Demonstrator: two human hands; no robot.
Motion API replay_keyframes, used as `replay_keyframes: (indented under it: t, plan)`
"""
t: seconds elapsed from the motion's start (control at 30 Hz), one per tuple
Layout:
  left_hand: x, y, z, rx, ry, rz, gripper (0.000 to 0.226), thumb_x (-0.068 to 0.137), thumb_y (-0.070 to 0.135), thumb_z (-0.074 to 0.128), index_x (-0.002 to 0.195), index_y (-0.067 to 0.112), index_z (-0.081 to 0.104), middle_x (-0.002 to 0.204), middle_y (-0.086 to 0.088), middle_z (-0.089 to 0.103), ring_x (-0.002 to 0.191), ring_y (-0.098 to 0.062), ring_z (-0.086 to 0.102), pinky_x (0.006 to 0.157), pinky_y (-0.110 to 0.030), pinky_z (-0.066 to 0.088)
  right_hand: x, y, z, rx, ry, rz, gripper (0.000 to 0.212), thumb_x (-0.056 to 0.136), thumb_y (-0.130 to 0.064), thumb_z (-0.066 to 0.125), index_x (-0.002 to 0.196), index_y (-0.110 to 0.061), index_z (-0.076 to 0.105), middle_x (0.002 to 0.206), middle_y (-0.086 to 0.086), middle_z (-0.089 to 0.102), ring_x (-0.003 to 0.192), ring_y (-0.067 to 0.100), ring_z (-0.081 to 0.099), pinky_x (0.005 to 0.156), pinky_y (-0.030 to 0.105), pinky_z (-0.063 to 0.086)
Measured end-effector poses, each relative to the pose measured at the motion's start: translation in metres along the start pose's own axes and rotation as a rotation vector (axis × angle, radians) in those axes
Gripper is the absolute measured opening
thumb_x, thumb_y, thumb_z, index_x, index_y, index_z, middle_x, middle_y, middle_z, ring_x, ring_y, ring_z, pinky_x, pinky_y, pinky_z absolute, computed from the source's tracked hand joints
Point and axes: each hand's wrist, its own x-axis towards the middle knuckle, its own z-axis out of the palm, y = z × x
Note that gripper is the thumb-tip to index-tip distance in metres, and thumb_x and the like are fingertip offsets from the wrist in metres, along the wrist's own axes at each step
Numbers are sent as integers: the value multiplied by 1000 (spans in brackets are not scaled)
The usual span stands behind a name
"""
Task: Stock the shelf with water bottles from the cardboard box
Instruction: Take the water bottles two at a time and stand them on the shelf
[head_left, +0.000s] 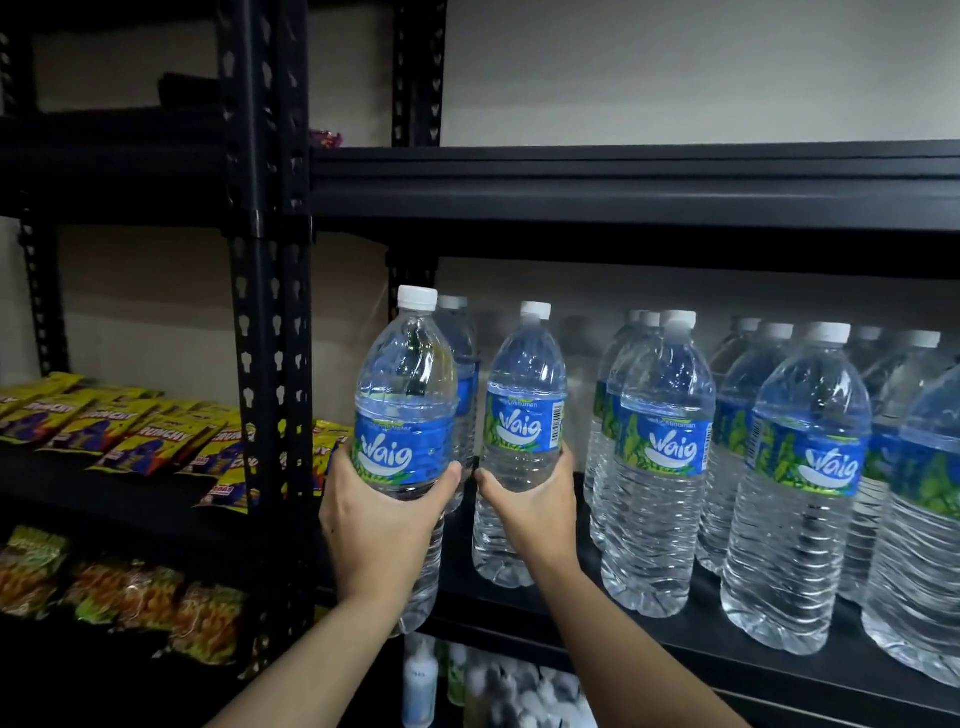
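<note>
1. The first water bottle (405, 395) is upright in the left hand (384, 530), at the shelf's left end beside the black upright post (270, 312). Its base hangs below the shelf's front edge (597, 631), so it is not on the board.
2. The left fingers (447, 478) curl round this bottle just under its blue label, thumb on the right side and palm behind the clear body.
3. The second water bottle (524, 395) is upright just to the right of the first, with a narrow gap between them. Its base is over the shelf board, though I cannot tell if it rests there.
4. The right hand (535, 514) wraps this bottle at the middle, thumb (488, 480) on the left side and the other fingers hidden behind.
5. To the right, rows of stocked bottles (660, 457) stand on the same shelf, near the second bottle.
6. Left of the post lie yellow snack packets (130, 436).
</note>
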Motion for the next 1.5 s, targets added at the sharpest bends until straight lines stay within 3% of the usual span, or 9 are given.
replay_keyframes:
  t: [0.2, 0.43, 0.6, 0.73, 1.03, 1.23, 1.5]
  plan:
    - [4, 0, 1, 11, 11, -32, 74, 52, 48, 91, 106, 15, 52, 98, 7, 52, 93, -10, 40, 86, -32, 43, -1, -1, -3, 1, -21, -2, 94, 59, -45, 88, 137, -31, 38, 126, -13, 58, 117, 6, 57, 104, 37, 48]
    - [4, -2, -4, 7, 4, 14, 74, 50, 50, 90, 106, 17, 55, 100, 3, 61, 91, -14, 53, 82, -29, 46, -10, 8, -10, -39, -75, -9, 98, 58, -60, 85, 138, -32, 36, 128, -14, 56, 122, 9, 52, 104, 36, 45]
    - [7, -4, -3, 27, -9, 8, 75, 49, 52, 89, 105, 18, 54, 100, 0, 63, 97, -21, 58, 85, -36, 51, -21, 31, -43, -341, -421, 49, 93, 59, -76, 75, 131, -29, 39, 126, -15, 58, 116, 5, 57, 100, 28, 45]
    - [11, -5, 4, 21, -15, -17, 71, 48, 53, 89, 98, 19, 52, 96, 2, 60, 93, -19, 56, 80, -33, 49, -17, 44, -50, -629, -598, 121, 123, 39, -98, 58, 132, -20, 38, 137, -2, 56, 124, 17, 55, 105, 33, 44]
    - [30, -9, 38, 4, -14, -23, 71, 52, 47, 91, 103, 15, 53, 98, 4, 56, 89, -13, 44, 81, -30, 42, -18, 44, -50, -733, -576, 96, 130, 33, -105, 40, 133, -22, 40, 138, -1, 56, 127, 21, 54, 103, 34, 44]
    - [42, -23, 58, 37, -70, -25, 73, 54, 48, 90, 108, 16, 51, 100, 4, 54, 91, -11, 45, 77, -24, 33, -19, 38, -51, -719, -544, 84, 107, 54, -89, 62, 136, -24, 42, 136, -4, 56, 127, 19, 53, 101, 29, 43]
    - [49, -54, 61, 74, -267, -41, 96, 57, 48, 87, 134, 17, 38, 128, -1, 49, 121, -18, 46, 102, -35, 41, -19, 41, -50, -730, -543, 115, 108, 48, -94, 58, 128, -24, 43, 132, -1, 60, 122, 20, 57, 99, 31, 46]
